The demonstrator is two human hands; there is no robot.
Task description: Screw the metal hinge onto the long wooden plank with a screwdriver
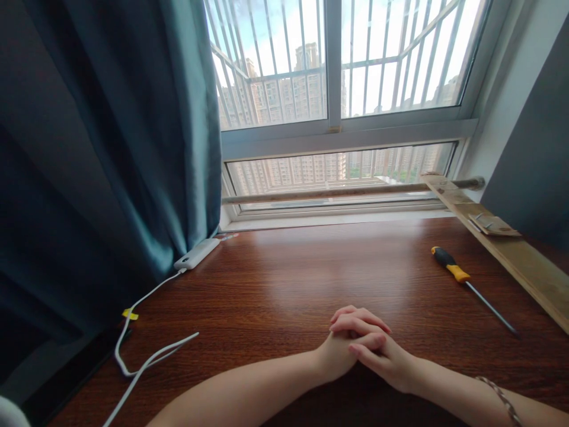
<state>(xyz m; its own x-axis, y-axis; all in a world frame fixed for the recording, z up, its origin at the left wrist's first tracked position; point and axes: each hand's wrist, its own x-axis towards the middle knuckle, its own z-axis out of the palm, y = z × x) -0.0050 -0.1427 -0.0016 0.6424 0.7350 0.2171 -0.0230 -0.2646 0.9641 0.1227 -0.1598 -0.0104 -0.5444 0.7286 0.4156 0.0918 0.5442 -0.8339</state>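
Note:
My left hand (pixel 334 356) and my right hand (pixel 393 360) are clasped together at the near side of the dark reddish-brown wooden table (pixel 302 273). Their fingers are interlaced and closed, and no object shows between them. Part of each palm is hidden by the other hand. To the right of my hands lies a screwdriver (pixel 450 265) with a black and yellow handle, its metal shaft pointing toward the near right. A braided bracelet circles my right forearm.
A wooden plank (pixel 498 243) runs along the right side, with a small board piece (pixel 500 225) and nails on it. At left are a white power strip (pixel 196 255), its looping white cable (pixel 118 350) and a blue curtain (pixel 178 148). A barred window (pixel 275 142) stands behind.

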